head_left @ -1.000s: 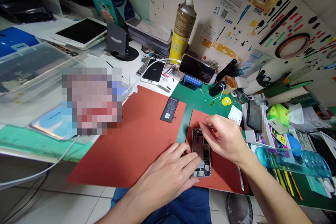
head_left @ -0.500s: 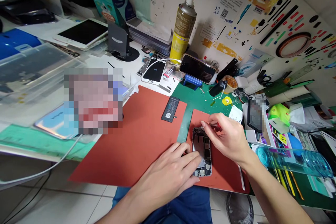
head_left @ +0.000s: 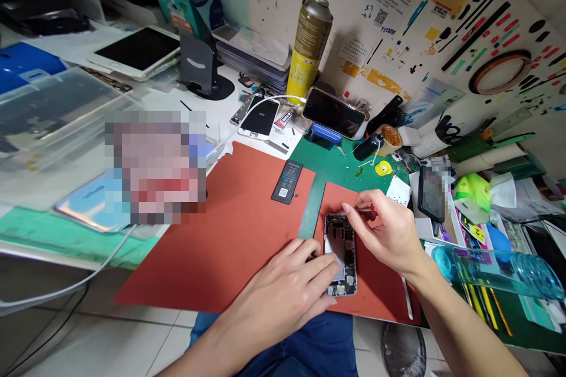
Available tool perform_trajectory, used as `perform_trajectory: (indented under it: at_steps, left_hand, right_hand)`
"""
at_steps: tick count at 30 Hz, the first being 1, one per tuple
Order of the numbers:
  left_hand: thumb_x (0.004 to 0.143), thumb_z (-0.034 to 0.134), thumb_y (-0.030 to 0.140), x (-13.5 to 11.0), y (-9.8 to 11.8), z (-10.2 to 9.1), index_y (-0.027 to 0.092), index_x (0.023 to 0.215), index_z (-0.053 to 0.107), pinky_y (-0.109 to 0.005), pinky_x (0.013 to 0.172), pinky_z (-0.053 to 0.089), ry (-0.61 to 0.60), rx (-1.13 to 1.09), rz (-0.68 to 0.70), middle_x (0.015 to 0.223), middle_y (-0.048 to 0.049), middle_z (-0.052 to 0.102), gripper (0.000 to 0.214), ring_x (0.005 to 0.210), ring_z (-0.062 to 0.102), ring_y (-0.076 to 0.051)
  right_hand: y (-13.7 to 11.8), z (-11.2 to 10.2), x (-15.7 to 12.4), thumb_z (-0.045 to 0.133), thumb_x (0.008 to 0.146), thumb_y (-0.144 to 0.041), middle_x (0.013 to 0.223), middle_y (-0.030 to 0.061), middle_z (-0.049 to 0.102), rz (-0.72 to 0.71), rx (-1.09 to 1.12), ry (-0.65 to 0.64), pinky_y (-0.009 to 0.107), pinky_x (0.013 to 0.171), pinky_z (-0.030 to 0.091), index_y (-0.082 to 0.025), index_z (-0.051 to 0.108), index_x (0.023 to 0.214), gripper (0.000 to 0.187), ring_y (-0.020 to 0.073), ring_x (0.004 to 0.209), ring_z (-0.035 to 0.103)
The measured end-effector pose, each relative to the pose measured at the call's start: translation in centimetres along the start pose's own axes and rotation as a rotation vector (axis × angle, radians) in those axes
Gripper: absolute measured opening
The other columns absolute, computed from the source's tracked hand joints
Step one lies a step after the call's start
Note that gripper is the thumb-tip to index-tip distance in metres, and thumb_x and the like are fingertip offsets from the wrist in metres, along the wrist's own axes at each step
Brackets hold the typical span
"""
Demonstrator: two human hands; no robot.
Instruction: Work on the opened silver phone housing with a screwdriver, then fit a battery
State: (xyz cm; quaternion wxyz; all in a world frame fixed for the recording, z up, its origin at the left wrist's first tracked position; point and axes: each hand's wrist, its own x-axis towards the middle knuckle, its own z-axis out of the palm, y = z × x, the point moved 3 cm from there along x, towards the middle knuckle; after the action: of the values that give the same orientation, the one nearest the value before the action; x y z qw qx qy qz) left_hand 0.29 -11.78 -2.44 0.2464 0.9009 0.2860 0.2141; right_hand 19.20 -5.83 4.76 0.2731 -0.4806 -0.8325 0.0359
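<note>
An opened phone body (head_left: pixel 340 253) lies face up on the small red mat (head_left: pixel 380 288), its inner boards showing. My left hand (head_left: pixel 283 294) rests flat on the mat, fingers stretched against the phone's left side, holding it steady. My right hand (head_left: pixel 387 230) is closed in a pinch on a thin red-handled tool (head_left: pixel 370 210) whose tip touches the top end of the phone. A loose black battery (head_left: pixel 287 182) lies on the large red mat (head_left: pixel 221 235) to the upper left.
A spray can (head_left: pixel 309 41), a phone on a blue stand (head_left: pixel 333 113), a white phone on a cable (head_left: pixel 259 118), glue bottles and tape rolls (head_left: pixel 391 138) crowd the back. A tablet (head_left: pixel 137 50) is far left, a blue water bottle (head_left: pixel 495 271) lies at right.
My right hand has shifted slightly right and down with the tool, its tip still at the phone's top end. My left hand has stayed in place.
</note>
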Motion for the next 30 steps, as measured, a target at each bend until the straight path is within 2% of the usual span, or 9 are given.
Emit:
perform_trajectory:
  at_steps: [13,16,20,24,28,30]
  left_hand:
    - [0.095,0.083,0.029,-0.1,0.0,0.0,0.02,0.122,0.063,-0.042,0.088,0.048,0.01,-0.002,0.003,0.116,-0.0037,0.073,0.034,0.105,0.058,-0.027]
    - [0.096,0.082,0.028,-0.1,0.0,0.0,0.021,0.119,0.064,-0.041,0.087,0.048,0.018,-0.008,0.003,0.114,-0.004,0.073,0.03,0.105,0.059,-0.026]
    - [0.097,0.081,0.03,0.0,0.0,0.1,0.021,0.119,0.065,-0.042,0.089,0.047,0.021,0.008,0.01,0.11,-0.0038,0.073,0.029,0.105,0.059,-0.027]
    - [0.094,0.084,0.029,0.0,0.0,0.2,0.02,0.123,0.064,-0.042,0.09,0.046,0.015,0.023,0.006,0.115,-0.004,0.073,0.036,0.106,0.058,-0.027]
    - [0.096,0.083,0.03,-0.1,0.0,0.2,0.02,0.121,0.064,-0.043,0.09,0.047,0.014,0.026,0.008,0.113,-0.0039,0.073,0.033,0.106,0.058,-0.027]
    - [0.096,0.082,0.031,-0.1,0.0,0.1,0.02,0.122,0.064,-0.042,0.09,0.048,0.024,0.027,0.005,0.113,-0.0045,0.073,0.034,0.105,0.058,-0.027]
  right_hand:
    - [-0.1,-0.1,0.2,0.066,0.106,-0.022,0.076,-0.0016,0.069,-0.003,-0.003,-0.008,0.027,0.056,0.049,-0.025,0.055,0.096,0.015,0.0137,0.061,0.063]
    - [-0.2,-0.3,0.5,0.062,0.107,-0.02,0.082,0.0007,0.07,-0.02,0.039,-0.077,0.029,0.061,0.053,-0.024,0.056,0.099,0.011,0.0159,0.068,0.066]
    - [-0.5,-0.6,0.8,0.058,0.106,-0.017,0.099,0.0062,0.073,-0.044,0.128,-0.226,0.035,0.077,0.059,-0.023,0.058,0.108,0.006,0.0208,0.088,0.071]
    - [-0.3,-0.9,1.2,0.064,0.108,-0.026,0.091,0.0036,0.072,0.034,0.104,-0.237,0.033,0.071,0.055,-0.024,0.059,0.104,0.006,0.0198,0.08,0.069]
    - [-0.2,-0.9,1.5,0.06,0.108,-0.022,0.103,0.006,0.074,-0.008,0.161,-0.307,0.035,0.079,0.058,-0.024,0.059,0.111,0.004,0.0214,0.092,0.072]
    - [-0.2,-0.9,1.6,0.065,0.108,-0.029,0.096,0.0047,0.073,-0.013,0.127,-0.289,0.034,0.075,0.056,-0.024,0.059,0.106,0.009,0.0206,0.085,0.07]
